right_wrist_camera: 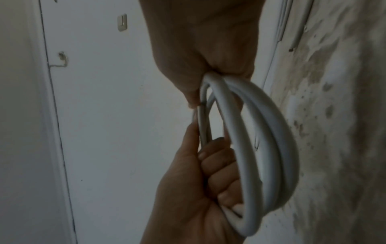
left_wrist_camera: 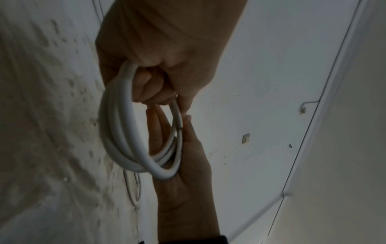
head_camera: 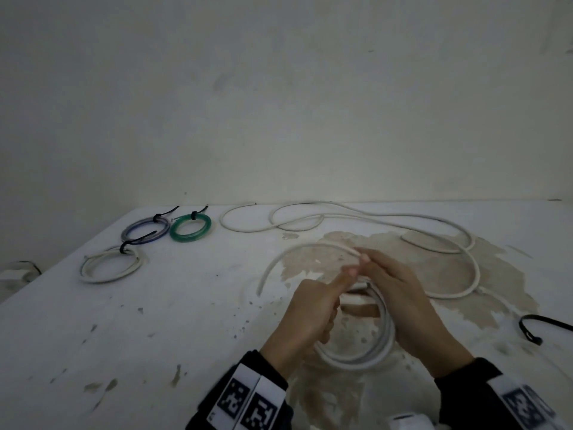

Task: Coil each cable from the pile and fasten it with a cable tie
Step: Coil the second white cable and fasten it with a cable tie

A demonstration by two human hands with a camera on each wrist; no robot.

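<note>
Both hands hold one white cable coil a little above the table, in front of me. My left hand grips the coil's left side, fingers curled through the loops and thumb pointing forward. My right hand grips the right side and pinches a strand at its fingertips. From there a free white end arcs left and down. In the left wrist view, my left hand closes round the coil. In the right wrist view, my right hand clamps the coil at its top.
A long loose white cable snakes along the table's back and loops right behind my right hand. A black cable tie lies at the right. At the back left lie three tied coils: a blue one, a green one and a white one. The table is stained.
</note>
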